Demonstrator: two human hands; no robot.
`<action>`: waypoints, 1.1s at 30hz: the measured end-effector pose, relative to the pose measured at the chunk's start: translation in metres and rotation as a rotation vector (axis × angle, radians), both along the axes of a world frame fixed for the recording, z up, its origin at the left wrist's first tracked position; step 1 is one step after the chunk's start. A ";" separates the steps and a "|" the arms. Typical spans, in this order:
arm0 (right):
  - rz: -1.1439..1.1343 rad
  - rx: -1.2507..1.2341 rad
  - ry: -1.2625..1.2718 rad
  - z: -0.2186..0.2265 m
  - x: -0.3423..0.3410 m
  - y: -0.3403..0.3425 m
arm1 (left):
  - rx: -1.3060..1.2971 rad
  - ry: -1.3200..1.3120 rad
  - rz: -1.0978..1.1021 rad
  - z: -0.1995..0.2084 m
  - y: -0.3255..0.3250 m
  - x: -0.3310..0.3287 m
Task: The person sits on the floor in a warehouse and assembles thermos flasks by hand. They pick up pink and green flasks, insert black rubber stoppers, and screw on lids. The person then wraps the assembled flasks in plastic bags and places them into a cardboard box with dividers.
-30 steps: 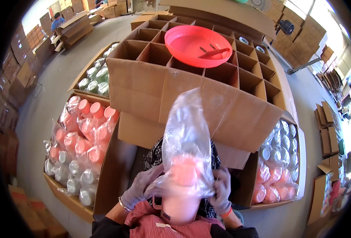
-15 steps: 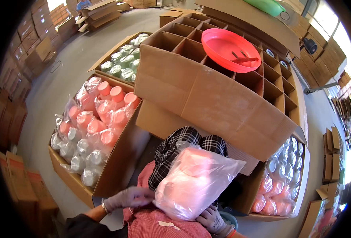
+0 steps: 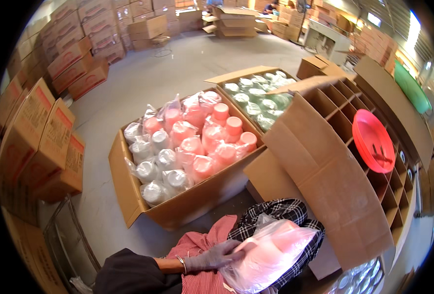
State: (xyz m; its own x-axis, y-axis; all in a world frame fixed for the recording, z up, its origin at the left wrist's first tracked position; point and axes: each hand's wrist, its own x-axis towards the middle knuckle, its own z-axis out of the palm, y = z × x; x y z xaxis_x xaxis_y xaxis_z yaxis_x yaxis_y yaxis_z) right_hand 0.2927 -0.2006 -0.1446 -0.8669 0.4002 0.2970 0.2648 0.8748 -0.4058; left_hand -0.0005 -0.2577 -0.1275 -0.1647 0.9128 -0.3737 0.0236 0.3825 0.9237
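Note:
On my lap, over black-and-white checked cloth, lies a clear plastic bag (image 3: 271, 257) with pink pieces inside; their exact kind is blurred by the film. My gloved left hand (image 3: 214, 255) is at the bag's left side, its fingers bent against the film and closed there. Only a sliver of my right hand (image 3: 269, 290) shows under the bag at the bottom edge, its fingers hidden. Left of my lap stands an open carton (image 3: 192, 208) packed with bagged pink bottles (image 3: 191, 147) and pale grey-white ones (image 3: 166, 159).
Behind it is another carton with green bagged bottles (image 3: 261, 100). A large divided carton (image 3: 325, 171) rises at right, bearing a pink tray (image 3: 366, 139) with small dark tools. Below, bagged pale items (image 3: 359, 279) show. Stacked cartons (image 3: 43, 142) and a metal frame (image 3: 62, 235) stand left.
The view has swung left, bringing the left carton to the middle. My left hand has come from beside the bag onto its side. My right hand has almost left the picture.

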 end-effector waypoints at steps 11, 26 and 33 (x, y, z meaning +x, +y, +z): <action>0.084 0.100 -0.005 0.064 -0.079 0.038 | 0.343 -0.900 0.341 0.072 0.035 -0.074; 0.548 -0.318 0.003 0.048 -0.183 0.079 | 0.428 0.151 1.189 0.000 -0.180 -0.279; 0.570 -0.176 -0.320 0.010 -0.242 0.124 | -0.191 -0.236 0.966 0.029 -0.272 -0.204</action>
State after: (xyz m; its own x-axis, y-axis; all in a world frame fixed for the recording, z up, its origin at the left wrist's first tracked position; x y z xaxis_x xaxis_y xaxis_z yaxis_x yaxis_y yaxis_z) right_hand 0.0503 -0.0765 -0.1342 -0.9913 -0.1266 -0.0373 -0.0874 0.8416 -0.5330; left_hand -0.2043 -0.5300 -0.0988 -0.7043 0.3492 -0.6181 -0.5496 0.2830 0.7860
